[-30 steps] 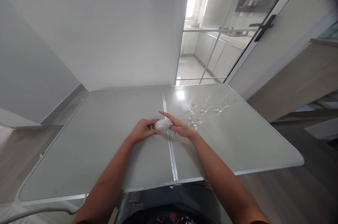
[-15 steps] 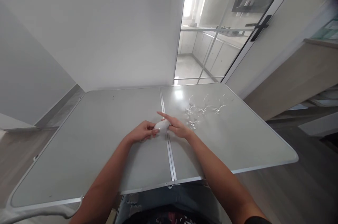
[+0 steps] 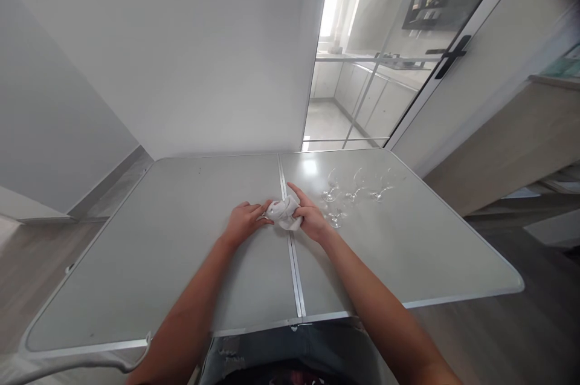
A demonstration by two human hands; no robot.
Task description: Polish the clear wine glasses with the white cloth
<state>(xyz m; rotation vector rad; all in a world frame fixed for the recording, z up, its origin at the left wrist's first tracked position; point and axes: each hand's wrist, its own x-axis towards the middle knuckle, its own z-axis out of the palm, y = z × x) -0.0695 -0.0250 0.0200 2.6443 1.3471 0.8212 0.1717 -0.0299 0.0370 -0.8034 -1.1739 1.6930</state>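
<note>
Over the middle seam of the table, my left hand (image 3: 247, 222) is closed on a clear glass (image 3: 273, 211), its fingers at the glass's left end. The glass lies on its side in my grasp and looks like the stemmed glasses nearby, though my fingers hide much of it. Bunched against its right end is a white cloth (image 3: 291, 222), gripped by my right hand (image 3: 312, 216), whose index finger stretches up and away. Whether the cloth goes inside the rim cannot be made out. Just right of that hand stand several clear stemmed glasses (image 3: 335, 220).
The pale folding table (image 3: 145, 264) has a metal edge and a metal seam (image 3: 295, 279) down its middle. A white wall (image 3: 217, 71) rises behind it. At the back right is a glass-paned door (image 3: 376, 83) with a black handle (image 3: 453, 57). Wooden shelving (image 3: 498, 143) stands at the right.
The cloth now shows bunched up and more of the glass is visible. My right hand has turned, its index finger lifting from over the cloth. The view has shifted slightly.
</note>
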